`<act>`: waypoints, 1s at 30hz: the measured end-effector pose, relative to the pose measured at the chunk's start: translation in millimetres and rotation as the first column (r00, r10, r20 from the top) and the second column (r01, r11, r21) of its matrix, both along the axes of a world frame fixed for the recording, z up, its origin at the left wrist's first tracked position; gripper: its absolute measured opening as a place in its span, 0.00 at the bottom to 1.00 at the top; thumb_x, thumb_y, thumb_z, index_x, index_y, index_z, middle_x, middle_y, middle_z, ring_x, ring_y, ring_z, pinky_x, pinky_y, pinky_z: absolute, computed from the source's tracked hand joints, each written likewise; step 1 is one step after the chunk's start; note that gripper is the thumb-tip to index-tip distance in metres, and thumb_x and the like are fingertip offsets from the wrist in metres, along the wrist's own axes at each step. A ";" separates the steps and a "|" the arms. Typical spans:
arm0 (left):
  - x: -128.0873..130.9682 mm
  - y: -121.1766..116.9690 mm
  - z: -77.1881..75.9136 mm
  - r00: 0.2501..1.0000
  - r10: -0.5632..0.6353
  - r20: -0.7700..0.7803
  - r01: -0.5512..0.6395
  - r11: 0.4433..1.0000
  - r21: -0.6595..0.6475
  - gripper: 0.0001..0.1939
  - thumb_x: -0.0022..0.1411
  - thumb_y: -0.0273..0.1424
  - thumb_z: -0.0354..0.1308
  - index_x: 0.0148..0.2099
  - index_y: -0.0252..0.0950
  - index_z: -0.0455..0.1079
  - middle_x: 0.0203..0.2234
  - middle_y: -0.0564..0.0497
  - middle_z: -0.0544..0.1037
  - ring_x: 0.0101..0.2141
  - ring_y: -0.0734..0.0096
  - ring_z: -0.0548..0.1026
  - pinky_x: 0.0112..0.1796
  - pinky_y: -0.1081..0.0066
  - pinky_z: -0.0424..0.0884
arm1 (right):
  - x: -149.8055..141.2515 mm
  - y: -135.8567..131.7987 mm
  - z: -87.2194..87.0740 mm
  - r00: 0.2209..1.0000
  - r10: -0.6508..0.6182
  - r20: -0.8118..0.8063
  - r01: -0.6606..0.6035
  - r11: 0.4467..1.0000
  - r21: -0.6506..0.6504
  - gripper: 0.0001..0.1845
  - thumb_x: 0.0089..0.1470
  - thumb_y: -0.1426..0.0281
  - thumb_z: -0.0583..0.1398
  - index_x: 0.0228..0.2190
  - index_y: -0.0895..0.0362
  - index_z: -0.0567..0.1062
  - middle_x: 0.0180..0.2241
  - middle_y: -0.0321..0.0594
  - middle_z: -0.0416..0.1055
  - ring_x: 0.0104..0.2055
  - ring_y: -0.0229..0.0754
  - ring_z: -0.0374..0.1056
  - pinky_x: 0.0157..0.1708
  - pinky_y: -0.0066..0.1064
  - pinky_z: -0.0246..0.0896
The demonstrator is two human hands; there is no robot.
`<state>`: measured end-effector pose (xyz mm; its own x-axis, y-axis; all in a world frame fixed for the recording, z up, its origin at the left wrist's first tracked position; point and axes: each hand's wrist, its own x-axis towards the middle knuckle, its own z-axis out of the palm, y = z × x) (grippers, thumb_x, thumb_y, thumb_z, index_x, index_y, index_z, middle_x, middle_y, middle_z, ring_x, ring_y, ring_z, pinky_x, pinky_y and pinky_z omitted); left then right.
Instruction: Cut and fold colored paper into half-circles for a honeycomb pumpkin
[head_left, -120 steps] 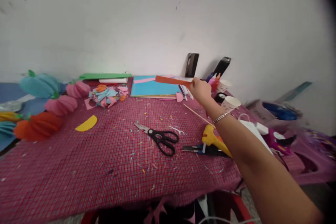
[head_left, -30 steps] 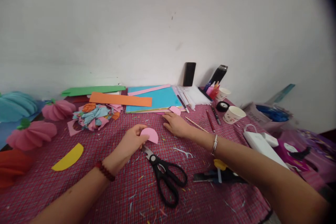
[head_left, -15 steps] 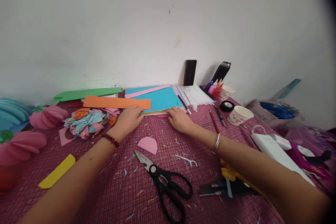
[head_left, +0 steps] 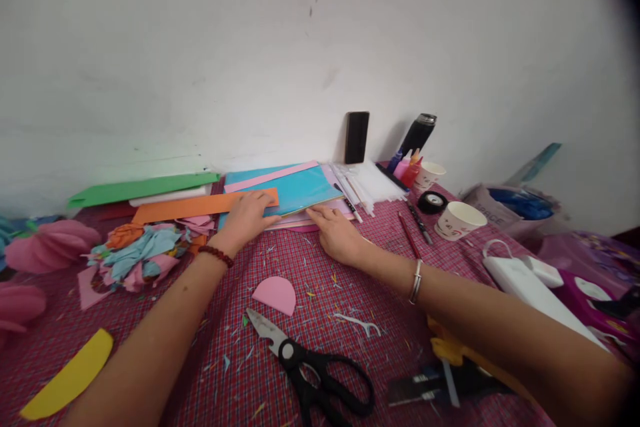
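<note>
My left hand (head_left: 247, 217) lies over an orange paper strip (head_left: 180, 205) and the front edge of a stack of coloured paper with a blue sheet (head_left: 297, 190) on top. Its fingers are spread, the thumb along the stack's front edge. My right hand (head_left: 337, 235) touches the front right edge of the stack with outstretched fingers; the undersides of both hands are hidden. A narrow pink strip (head_left: 270, 176) crosses the blue sheet. Nearer me are a folded pink half-circle (head_left: 277, 295) and black-handled scissors (head_left: 295, 357), blades slightly apart.
Crumpled paper scraps (head_left: 137, 253), pink paper pumpkins (head_left: 55, 247) and a yellow half-circle (head_left: 70, 373) lie left. At right are paper cups (head_left: 457, 221), black tape (head_left: 433, 201), a red pencil (head_left: 409, 233) and a white power strip (head_left: 535, 290). A phone (head_left: 357, 137) leans on the wall.
My left hand has slid further over the orange strip, which has shifted and tilted with it. The paper stack has turned slightly. The view has swung a little to the right.
</note>
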<state>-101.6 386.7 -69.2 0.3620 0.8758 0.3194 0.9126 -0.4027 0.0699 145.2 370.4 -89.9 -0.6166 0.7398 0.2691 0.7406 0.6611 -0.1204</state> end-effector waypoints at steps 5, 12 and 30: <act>-4.3 8.4 -0.7 0.991 -0.060 0.121 0.069 0.995 -0.072 0.10 0.61 0.38 0.58 0.40 0.37 0.72 0.40 0.46 0.77 0.42 0.58 0.72 0.43 0.62 0.67 | -1.3 0.4 0.5 0.999 -0.033 0.004 0.033 0.999 -0.010 0.34 0.52 0.82 0.50 0.62 0.64 0.60 0.61 0.51 0.60 0.61 0.48 0.55 0.59 0.40 0.54; -3.8 14.5 -3.6 0.967 -0.088 0.240 0.087 0.996 0.018 0.08 0.59 0.24 0.51 0.39 0.37 0.69 0.36 0.46 0.76 0.41 0.59 0.73 0.43 0.60 0.69 | -1.6 -0.8 0.2 0.998 -0.024 0.061 0.023 1.000 0.015 0.27 0.57 0.78 0.51 0.58 0.63 0.66 0.55 0.50 0.66 0.55 0.48 0.60 0.57 0.40 0.55; -26.1 4.4 1.2 0.998 -0.054 0.033 0.056 0.996 -0.065 0.27 0.57 0.38 0.61 0.60 0.45 0.66 0.57 0.47 0.70 0.57 0.53 0.65 0.56 0.55 0.60 | -3.2 -3.3 -5.9 0.992 -0.063 0.112 0.057 0.997 0.058 0.30 0.57 0.77 0.50 0.62 0.64 0.60 0.59 0.53 0.61 0.59 0.53 0.55 0.58 0.45 0.55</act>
